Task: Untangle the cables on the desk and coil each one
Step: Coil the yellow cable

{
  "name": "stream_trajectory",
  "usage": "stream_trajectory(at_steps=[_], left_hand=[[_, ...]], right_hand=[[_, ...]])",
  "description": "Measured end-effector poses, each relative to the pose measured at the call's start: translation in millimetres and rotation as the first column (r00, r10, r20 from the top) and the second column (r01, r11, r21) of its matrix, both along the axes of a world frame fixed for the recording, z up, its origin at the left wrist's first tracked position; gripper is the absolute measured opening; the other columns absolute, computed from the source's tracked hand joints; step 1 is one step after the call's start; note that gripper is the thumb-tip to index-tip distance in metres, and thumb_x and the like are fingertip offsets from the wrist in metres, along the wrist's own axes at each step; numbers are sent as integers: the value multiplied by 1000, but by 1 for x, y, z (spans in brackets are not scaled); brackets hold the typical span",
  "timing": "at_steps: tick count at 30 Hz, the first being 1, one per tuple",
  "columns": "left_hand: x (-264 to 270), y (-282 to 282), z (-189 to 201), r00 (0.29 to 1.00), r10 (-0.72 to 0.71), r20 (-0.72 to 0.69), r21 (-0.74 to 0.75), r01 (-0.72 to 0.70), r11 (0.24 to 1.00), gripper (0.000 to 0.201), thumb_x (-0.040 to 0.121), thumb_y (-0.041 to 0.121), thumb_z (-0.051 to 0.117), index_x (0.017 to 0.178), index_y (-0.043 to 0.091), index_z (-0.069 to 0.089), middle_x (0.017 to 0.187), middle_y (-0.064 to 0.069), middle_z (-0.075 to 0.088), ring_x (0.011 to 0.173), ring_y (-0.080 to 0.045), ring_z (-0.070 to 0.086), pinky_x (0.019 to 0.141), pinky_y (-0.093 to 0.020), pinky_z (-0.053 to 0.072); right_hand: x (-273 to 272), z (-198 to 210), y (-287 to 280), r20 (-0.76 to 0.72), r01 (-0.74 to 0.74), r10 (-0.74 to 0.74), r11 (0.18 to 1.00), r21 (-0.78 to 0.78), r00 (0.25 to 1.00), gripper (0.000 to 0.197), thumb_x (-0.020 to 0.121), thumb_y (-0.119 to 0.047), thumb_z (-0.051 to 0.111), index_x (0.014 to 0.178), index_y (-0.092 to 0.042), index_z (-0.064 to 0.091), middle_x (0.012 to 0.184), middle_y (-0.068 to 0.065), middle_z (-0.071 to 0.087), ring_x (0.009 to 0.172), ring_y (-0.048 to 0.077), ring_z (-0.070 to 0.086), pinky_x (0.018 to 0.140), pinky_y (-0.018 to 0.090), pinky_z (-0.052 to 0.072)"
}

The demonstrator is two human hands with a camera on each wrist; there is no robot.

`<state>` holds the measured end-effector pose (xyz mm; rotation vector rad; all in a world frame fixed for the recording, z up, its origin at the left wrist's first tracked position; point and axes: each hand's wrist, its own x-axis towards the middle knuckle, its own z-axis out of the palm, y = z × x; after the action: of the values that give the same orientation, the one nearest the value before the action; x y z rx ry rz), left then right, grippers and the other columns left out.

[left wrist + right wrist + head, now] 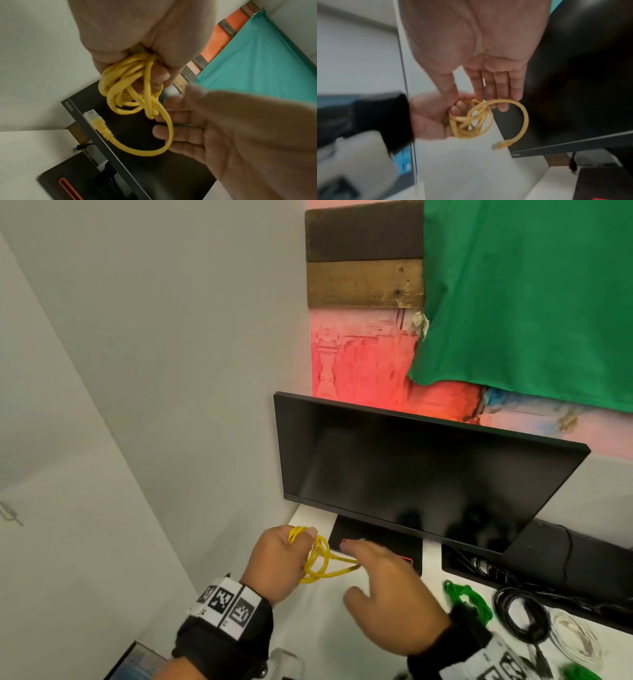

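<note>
So we've got the yellow cable (317, 559) bunched into a few loose loops in our left hand (279, 563), fingers curled round the bundle and thumb on top, held up over the white desk (329, 625) just in front of the monitor (421, 474). One end with its clear plug (91, 115) dangles free off the coil. Our right hand (387, 594) is right beside it, fingers straight and spread, not gripping anything; the tips sit close to the loose loop, can't really tell if they touch. Off to the right on the desk lie a green cable (471, 602), a black cable (520, 616) and a white cable (575, 642), each in its own bundle.
</note>
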<state>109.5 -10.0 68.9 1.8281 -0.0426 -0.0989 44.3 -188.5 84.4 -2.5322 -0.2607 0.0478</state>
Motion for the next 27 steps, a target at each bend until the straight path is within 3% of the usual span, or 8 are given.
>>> stream_trajectory(at_steps=[5,7,11,14,17,20,24,27], left_hand=[[-6,-2,4,1000,-21,11,37,21,999,48,94,31,58,47,24,50,47,4,44,46,-15,42,52,-28,38],[-7,1,7,999,-16,-42,-38,14,999,49,95,27,58,47,22,53,48,3,45,43,-13,43,48,-25,39],[-6,24,20,979,-59,-195,-363,-16,931,30,89,25,64,62,11,59,50,-1,35,38,-12,30,45,-25,37],[-13,34,31,937,-270,-220,-551,109,828,29,82,28,74,61,13,60,48,2,30,38,-10,26,45,-24,37],[-25,24,43,886,-447,-123,-656,265,706,24,70,28,82,62,16,64,47,6,31,37,-6,29,47,-23,39],[-33,8,45,880,-465,-98,-711,265,652,15,70,22,78,62,18,66,45,8,31,36,-5,28,48,-23,38],[-34,-7,40,894,-429,-128,-789,170,590,18,75,20,73,59,17,63,44,7,32,35,-5,30,46,-23,39],[-33,-11,36,917,-358,-176,-761,104,641,21,80,16,70,60,16,64,45,5,34,36,-7,32,46,-24,40]], right_hand=[[3,-8,32,53,-1,2,1000,-14,999,11,98,-42,51,101,-32,46,101,-11,53,89,10,48,75,24,38],[4,-10,31,50,-33,32,999,20,998,14,99,-42,49,91,-33,42,90,-11,53,82,12,48,71,27,41],[6,1,-1,146,-78,64,993,90,987,43,79,-72,47,79,-29,48,71,-9,55,68,8,54,61,28,45],[16,6,-30,233,-71,28,982,177,972,42,81,-67,50,75,-26,54,64,-9,53,61,10,53,57,31,47],[23,-2,-34,144,-66,7,909,412,990,33,86,-57,55,75,-27,62,64,-6,54,60,6,50,58,24,43],[27,-13,-23,70,-24,-19,820,572,997,23,95,-34,59,74,-35,69,75,-6,64,71,4,59,65,23,47],[29,-23,-5,-4,48,-60,768,638,998,30,100,-22,56,75,-23,71,89,-1,59,78,6,57,75,21,44],[28,-22,2,-46,76,-60,776,626,997,29,99,-13,57,78,-22,76,82,-4,54,72,3,52,73,21,43]])
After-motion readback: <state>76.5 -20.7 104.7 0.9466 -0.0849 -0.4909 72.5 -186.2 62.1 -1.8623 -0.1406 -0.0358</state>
